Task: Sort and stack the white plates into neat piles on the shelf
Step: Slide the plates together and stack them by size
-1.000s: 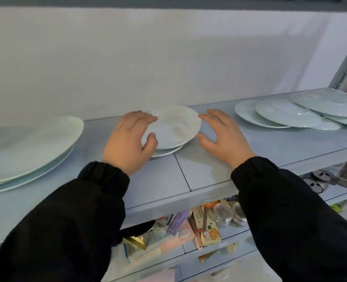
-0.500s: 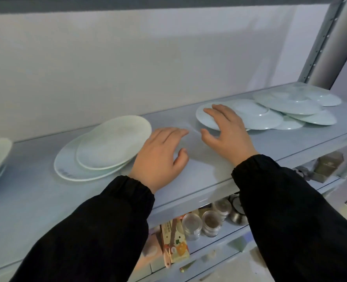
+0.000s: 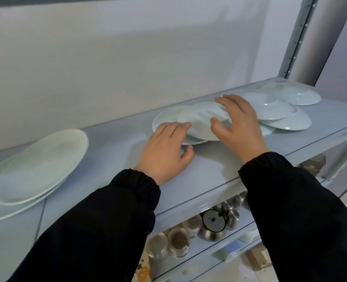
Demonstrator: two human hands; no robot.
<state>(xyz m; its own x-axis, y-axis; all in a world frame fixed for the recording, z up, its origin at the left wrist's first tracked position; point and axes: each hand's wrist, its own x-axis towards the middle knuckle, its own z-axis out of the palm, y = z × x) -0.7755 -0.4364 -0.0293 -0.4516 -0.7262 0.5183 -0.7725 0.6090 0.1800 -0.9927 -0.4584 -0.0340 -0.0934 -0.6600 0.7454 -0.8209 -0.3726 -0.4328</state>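
A small white plate [image 3: 199, 123] lies tilted on a larger white plate [image 3: 164, 117] at the middle of the grey shelf [image 3: 115, 143]. My left hand [image 3: 164, 149] rests at their left rim, fingers straight over the edge, thumb low by the shelf. My right hand [image 3: 238, 123] is spread over the small plate's right side, thumb above its face. To the right, several white plates [image 3: 274, 108] overlap in a loose heap, one [image 3: 298, 94] at the far end. A pile of two plates [image 3: 40, 165] sits at the left.
A metal upright [image 3: 296, 37] stands at the shelf's right end and a pale wall runs behind. On the lower shelf are glass jars [image 3: 178, 241] and metal tins [image 3: 213, 222]. A strip of bare shelf lies between the left pile and my hands.
Both hands have moved right along the shelf, away from the two-plate pile, and now lie on the overlapping plates in the middle. The view has swung right with them.
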